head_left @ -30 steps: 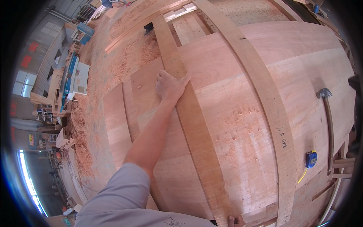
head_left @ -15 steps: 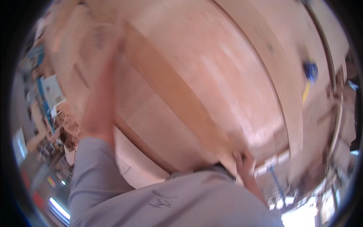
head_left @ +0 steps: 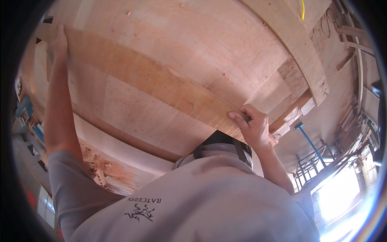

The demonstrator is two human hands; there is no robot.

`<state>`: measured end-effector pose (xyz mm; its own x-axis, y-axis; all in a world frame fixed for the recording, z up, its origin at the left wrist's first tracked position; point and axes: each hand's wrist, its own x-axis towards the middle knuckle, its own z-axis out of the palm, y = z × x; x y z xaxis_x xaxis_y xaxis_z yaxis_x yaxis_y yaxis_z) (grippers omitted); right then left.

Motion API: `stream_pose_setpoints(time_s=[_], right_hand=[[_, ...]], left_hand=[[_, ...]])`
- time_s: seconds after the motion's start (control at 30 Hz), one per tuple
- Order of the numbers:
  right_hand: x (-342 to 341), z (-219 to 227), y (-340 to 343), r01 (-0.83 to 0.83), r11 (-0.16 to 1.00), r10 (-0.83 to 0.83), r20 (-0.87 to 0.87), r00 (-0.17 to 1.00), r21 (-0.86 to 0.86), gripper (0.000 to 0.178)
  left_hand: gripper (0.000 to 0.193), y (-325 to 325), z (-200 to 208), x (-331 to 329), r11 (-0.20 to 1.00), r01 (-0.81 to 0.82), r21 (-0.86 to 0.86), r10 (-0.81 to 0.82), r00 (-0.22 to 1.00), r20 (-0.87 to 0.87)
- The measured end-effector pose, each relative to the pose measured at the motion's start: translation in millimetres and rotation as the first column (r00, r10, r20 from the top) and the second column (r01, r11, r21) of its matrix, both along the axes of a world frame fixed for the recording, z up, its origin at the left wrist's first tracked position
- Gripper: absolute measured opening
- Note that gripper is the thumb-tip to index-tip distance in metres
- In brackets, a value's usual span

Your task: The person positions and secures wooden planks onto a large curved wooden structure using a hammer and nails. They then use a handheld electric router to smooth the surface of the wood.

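Note:
A long, flat wooden plank (head_left: 141,74) runs slantwise across a broad pale wooden panel (head_left: 181,24), from the far left to near my waist. My left hand (head_left: 59,42), with the arm stretched out, grips its far left end; most of those fingers are hidden. At the near right end my right hand (head_left: 254,124) is closed round the plank, thumb on the top face and fingertips out of sight. A second wooden plank (head_left: 290,44) crosses the panel at the upper right, apart from both hands.
A yellow strip (head_left: 302,10) shows at the top right. Rough-ended wood pieces (head_left: 292,115) lie beyond my right hand. Sawdust (head_left: 105,163) covers an area at the lower left. A blue metal stand (head_left: 312,143) and stacked lumber (head_left: 356,137) are on the right.
The view has swung, so both planks appear shifted. My left hand shows farther left, still at the plank's far end. The blue tape measure at right has left the view.

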<state>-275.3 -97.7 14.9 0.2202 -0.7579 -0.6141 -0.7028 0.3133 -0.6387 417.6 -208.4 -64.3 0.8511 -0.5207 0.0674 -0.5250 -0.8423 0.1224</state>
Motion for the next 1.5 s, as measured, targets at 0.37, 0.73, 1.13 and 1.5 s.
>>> stream_pose_setpoints(time_s=[0.37, 0.73, 1.13, 1.5], right_hand=[[-2.3, -0.9, 0.2, 0.024, 1.0, -0.024, 0.018, 1.0, 0.014, 0.035], [0.9, -0.8, 0.8, 0.045, 0.999, -0.045, 0.001, 0.999, 0.014, 0.038], [-1.5, -3.4, 1.5, 0.011, 1.0, -0.011, -0.027, 1.0, -0.003, 0.045], [-8.6, -9.1, 5.8, -0.119, 0.99, 0.113, -0.069, 0.991, -0.082, 0.048]], left_hand=[[0.117, -10.1, 14.2, -30.6, 0.987, -0.158, 0.017, 0.159, 0.987, -0.036], [0.108, -13.0, 22.6, -59.2, 0.961, -0.276, 0.031, 0.26, 0.935, 0.242], [0.053, -7.4, 38.3, -92.0, 0.958, 0.213, 0.194, -0.247, 0.953, 0.175], [0.044, 6.4, 32.8, -139.9, 0.982, 0.19, 0.02, -0.191, 0.981, 0.044]])
